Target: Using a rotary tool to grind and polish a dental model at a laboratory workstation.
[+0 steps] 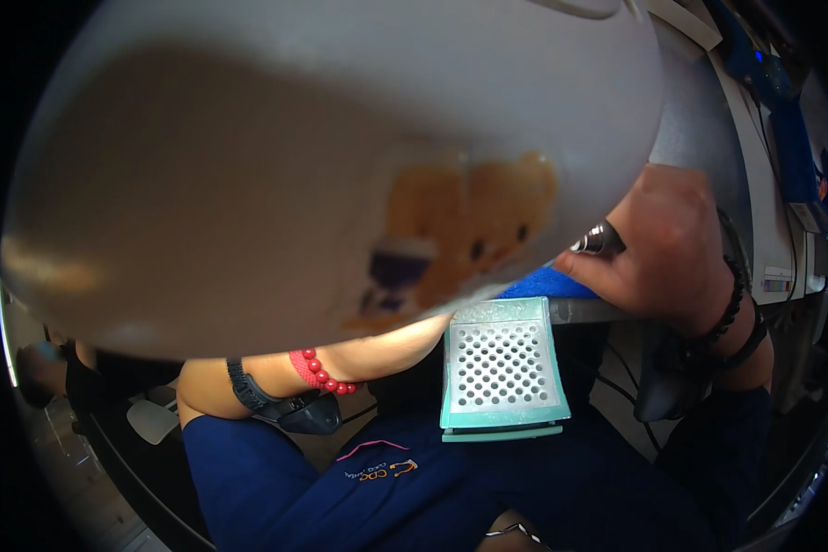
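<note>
My right hand (667, 244) is closed around a slim tool with a black and silver end (600, 241), which points left; its far part is out of sight. A big rounded white shell (276, 110), blurred and close, fills the upper left, with a bear picture (474, 230) on it. Behind its lower edge my left hand (414, 348) disappears, so its fingers are hidden; only the heel of the hand and the wrist with red beads show. Between my forearms a teal frame with a perforated metal plate (499, 363) juts toward me. Blue material (552, 283) lies just beyond it.
A grey work surface (699, 120) runs along the right, with a pale strip (747, 166) at its edge. Blue boxes (800, 156) and a cable stand farther right. More dark cables (626, 377) hang below the bench. A white seat-like shape (154, 420) is at lower left.
</note>
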`<state>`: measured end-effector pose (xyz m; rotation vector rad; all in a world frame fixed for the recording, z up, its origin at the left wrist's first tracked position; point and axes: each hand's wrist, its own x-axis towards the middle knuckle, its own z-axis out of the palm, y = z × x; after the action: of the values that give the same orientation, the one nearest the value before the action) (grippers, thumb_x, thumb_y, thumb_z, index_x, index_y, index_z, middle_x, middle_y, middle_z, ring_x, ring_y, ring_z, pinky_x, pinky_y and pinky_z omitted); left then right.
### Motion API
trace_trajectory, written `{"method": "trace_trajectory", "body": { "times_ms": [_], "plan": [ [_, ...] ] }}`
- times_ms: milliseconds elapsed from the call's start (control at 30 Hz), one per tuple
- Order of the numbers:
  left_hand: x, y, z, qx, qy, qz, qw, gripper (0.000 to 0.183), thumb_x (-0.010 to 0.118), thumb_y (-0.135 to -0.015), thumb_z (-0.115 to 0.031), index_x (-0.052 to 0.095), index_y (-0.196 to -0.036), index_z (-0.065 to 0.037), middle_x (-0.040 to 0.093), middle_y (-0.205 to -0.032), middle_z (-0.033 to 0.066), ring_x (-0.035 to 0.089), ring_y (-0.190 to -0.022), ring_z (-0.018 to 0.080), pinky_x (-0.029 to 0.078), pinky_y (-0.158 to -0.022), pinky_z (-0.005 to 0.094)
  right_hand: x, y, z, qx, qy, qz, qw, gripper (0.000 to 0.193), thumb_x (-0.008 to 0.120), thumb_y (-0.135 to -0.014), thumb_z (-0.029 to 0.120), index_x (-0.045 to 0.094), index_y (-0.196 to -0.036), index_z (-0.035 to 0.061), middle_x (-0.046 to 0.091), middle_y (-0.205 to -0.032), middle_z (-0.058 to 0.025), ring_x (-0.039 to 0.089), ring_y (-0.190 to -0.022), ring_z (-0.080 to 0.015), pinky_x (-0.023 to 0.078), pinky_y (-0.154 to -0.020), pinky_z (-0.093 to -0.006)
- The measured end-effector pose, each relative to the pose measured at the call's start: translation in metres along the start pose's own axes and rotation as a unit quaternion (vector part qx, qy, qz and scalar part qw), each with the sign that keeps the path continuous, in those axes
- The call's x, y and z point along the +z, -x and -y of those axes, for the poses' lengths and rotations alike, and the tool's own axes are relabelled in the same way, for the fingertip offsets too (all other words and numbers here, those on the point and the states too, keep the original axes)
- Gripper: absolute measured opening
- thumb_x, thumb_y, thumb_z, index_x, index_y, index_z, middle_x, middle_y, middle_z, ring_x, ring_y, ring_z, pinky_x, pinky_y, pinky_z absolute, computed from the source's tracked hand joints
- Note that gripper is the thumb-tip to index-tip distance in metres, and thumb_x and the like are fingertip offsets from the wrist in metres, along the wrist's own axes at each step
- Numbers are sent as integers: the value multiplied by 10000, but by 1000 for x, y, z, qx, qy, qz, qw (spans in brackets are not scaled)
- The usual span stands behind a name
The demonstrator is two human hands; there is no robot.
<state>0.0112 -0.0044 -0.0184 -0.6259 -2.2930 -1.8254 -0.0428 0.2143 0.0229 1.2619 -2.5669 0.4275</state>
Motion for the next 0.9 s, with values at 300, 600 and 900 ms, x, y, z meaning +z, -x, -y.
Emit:
{"method": "trace_trajectory", "body": {
  "times_ms": [300,600,900],
  "plan": [
    [-2,-6,-5,-8,-10,15,1000,76,630,-756,40,644,-826,65,601,-730,96,534,-630,122,423,-562,234,2,-4,-3,15,-13,-27,999,297,794,-515,195,558,-646,71,491,-576,-36,488,-487,-224,381,-463,-340],
    [0,-9,-10,-31,14,6,999,72,640,-752,32,646,-817,64,591,-718,87,517,-610,108,405,-535,223,-1,-3,0,9,-1,-15,1000,339,797,-505,221,487,-575,102,452,-568,-25,466,-507,-214,361,-494,-347],
    [3,-1,10,22,37,-42,998,68,647,-755,22,649,-807,66,608,-736,95,545,-660,132,444,-598,246,-2,-3,2,7,1,-1,1000,352,806,-493,247,489,-575,118,465,-598,-25,474,-531,-207,350,-513,-347]
  ]
}}
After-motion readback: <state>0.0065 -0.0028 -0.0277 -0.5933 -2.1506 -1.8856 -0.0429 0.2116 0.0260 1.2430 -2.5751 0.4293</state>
